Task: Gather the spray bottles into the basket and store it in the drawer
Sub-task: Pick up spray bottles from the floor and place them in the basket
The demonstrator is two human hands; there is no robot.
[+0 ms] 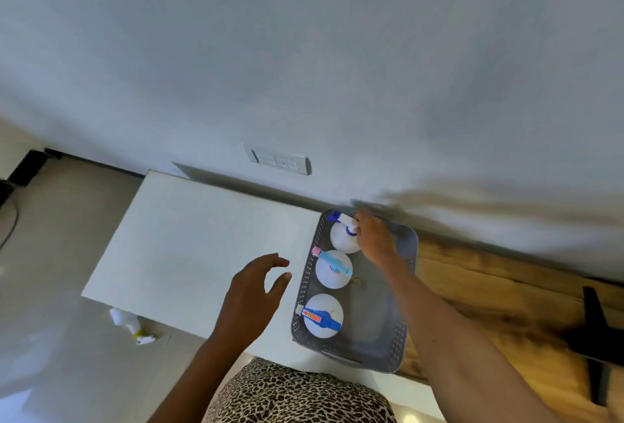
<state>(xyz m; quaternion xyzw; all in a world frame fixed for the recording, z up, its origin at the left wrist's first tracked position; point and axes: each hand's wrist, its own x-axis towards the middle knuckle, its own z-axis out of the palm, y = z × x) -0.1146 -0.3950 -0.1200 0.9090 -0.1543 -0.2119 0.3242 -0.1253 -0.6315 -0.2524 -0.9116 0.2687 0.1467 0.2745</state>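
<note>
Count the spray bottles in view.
4. Three stand in the basket: far bottle, gripped by the right hand, middle bottle, near bottle. The fourth bottle lies on the floor, left of the table.

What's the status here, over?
Left hand open above table. Right hand grips far bottle in basket. Fourth bottle lying on floor, outside basket.
</note>
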